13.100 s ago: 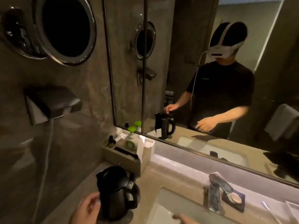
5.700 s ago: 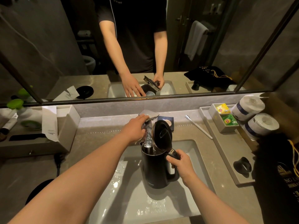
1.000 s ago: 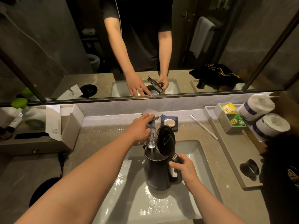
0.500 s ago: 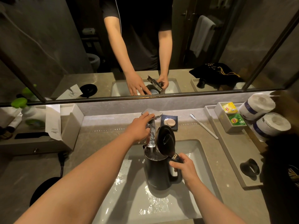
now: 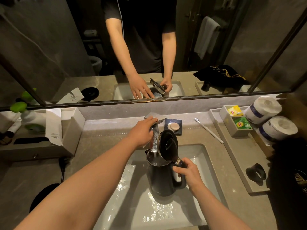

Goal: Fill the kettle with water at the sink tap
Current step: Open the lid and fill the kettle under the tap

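Observation:
A black electric kettle (image 5: 160, 178) stands upright in the white sink basin (image 5: 201, 156), its lid (image 5: 168, 144) flipped open. My right hand (image 5: 187, 170) grips the kettle's handle at its top. My left hand (image 5: 142, 131) rests on the chrome tap lever (image 5: 155, 117), fingers curled over it. A stream of water (image 5: 154, 141) runs from the tap spout straight into the kettle's open mouth. Water glints inside the rim.
The kettle's round black base (image 5: 43, 197) sits on the counter at the left, with its plug (image 5: 64, 161). A soap dish (image 5: 173, 126) and toothbrush (image 5: 208, 130) lie behind the basin. Right: a tray (image 5: 239, 156) with tea bags and toilet rolls (image 5: 272, 118). Left: an amenity box (image 5: 73, 130).
Over the last second both hands and the kettle have stayed put while water keeps running in. Much earlier, the kettle stood on its base at the left.

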Demonstrator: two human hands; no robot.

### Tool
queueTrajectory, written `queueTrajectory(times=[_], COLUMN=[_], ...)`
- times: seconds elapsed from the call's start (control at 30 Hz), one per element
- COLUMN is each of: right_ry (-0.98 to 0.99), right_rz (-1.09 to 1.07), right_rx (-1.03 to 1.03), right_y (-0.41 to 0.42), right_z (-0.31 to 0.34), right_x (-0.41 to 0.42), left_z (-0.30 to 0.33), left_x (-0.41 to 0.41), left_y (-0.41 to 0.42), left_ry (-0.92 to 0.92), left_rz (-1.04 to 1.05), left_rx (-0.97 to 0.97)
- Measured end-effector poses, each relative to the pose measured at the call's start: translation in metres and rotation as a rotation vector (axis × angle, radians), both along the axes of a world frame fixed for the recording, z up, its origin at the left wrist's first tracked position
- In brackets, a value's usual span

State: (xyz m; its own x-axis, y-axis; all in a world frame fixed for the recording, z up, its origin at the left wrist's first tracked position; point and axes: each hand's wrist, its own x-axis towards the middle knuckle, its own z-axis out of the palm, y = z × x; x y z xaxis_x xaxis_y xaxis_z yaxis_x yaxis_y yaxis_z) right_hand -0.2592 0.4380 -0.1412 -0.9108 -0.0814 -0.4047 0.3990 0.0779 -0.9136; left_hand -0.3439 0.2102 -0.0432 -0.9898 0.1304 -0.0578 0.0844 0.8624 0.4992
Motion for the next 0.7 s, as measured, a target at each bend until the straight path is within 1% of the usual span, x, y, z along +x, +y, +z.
queueTrajectory(times=[0.2,0.47,0.53,0.63,0.7], right_ry=[0.017,0.02,0.015,0.011,0.016], right_rz=[0.013,0.024,0.027,0.03,0.035], right_rx=[0.006,-0.008,-0.012,-0.006,0.002], right_y=[0.0019,0.005,0.0049,0.0052,0.006], right_z=[-0.0013,-0.002,-0.0018,-0.0021,-0.0018], right_x=[-0.0023,-0.0022,-0.0018,-0.0008,0.0], left_z=[0.003,0.0007,0.0001,-0.0016,-0.0025], left_x=[0.0,0.003,0.0028,0.0026,0.0018], left_y=[-0.0008,-0.0051,-0.0061,-0.0057,-0.0057], left_ry=[0.039,0.006,0.006,-0.013,-0.045], left_rz=[-0.004,-0.021,-0.039,-0.156,-0.202], left_rx=[0.037,0.045,0.004,-0.181,-0.251])
